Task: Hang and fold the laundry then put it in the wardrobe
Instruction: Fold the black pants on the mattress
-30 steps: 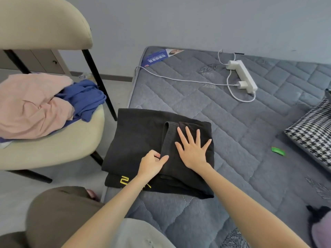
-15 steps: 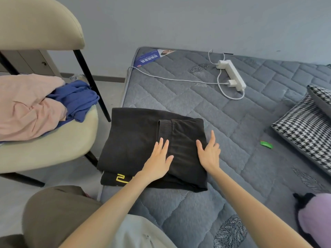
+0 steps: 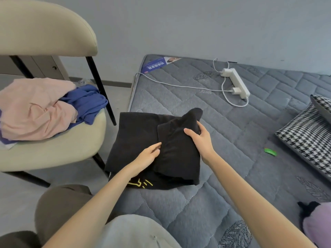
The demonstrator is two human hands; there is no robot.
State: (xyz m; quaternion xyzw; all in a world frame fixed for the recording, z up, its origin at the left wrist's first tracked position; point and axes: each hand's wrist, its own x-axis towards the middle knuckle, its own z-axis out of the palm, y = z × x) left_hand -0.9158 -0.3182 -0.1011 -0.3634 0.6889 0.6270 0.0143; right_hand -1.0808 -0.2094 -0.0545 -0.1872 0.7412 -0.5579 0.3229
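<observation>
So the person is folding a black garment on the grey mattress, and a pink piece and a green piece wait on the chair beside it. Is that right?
Almost. On the chair, next to the pink garment, lies a blue garment, not a green one; the head view shows it. The rest holds: the left hand and right hand are folding a black garment on the grey mattress.

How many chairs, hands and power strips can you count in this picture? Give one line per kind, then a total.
chair: 1
hands, the left hand and the right hand, both on the black clothes: 2
power strip: 1
Total: 4
</observation>
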